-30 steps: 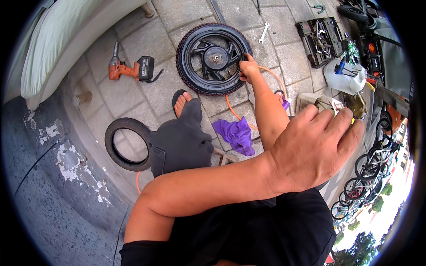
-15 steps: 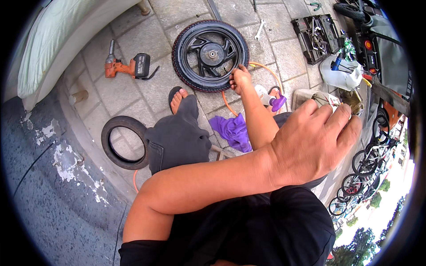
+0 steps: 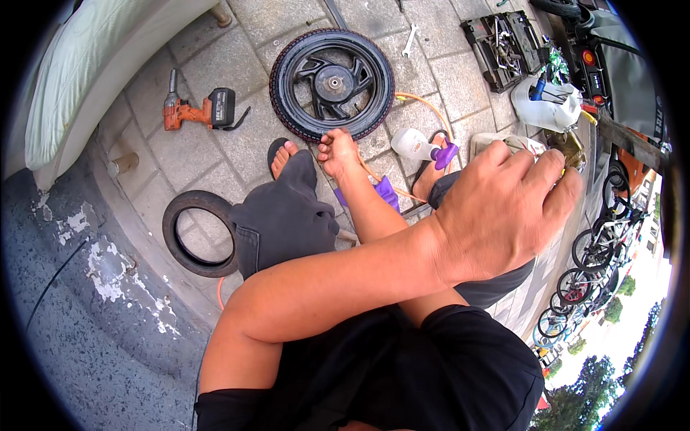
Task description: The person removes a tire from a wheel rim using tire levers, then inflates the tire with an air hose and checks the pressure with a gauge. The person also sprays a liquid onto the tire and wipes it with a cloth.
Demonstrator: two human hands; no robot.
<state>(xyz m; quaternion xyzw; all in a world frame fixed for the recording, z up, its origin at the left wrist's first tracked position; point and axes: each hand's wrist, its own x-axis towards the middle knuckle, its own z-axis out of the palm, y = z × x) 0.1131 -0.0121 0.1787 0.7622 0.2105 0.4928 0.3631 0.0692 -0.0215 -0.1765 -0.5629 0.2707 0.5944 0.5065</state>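
Observation:
A wheel with a black spoked rim and tyre point(image 3: 332, 86) lies flat on the paving in front of me. My right hand point(image 3: 338, 152) is at its near edge with the fingers curled; anything in them is too small or hidden. My left arm reaches across to the right, over the right forearm. Raised close to view, my left hand point(image 3: 503, 208) is closed, knuckles up, and what its fingers hold, if anything, is hidden. A white spray bottle with a purple head point(image 3: 445, 154) lies by my right foot. Part of a purple cloth point(image 3: 387, 192) shows beside my right forearm.
An orange impact wrench point(image 3: 194, 111) and a loose tyre point(image 3: 198, 233) lie at left. Beyond the wheel is a spanner point(image 3: 410, 41). At right stand an open toolbox point(image 3: 496, 54), a cut white jug point(image 3: 535, 108) and a parked motorcycle point(image 3: 625, 79). An orange hose point(image 3: 431, 108) curves past the wheel.
My right hand has moved left and nearer to me, from the wheel's right near side to its near edge. My left hand stays raised at the right.

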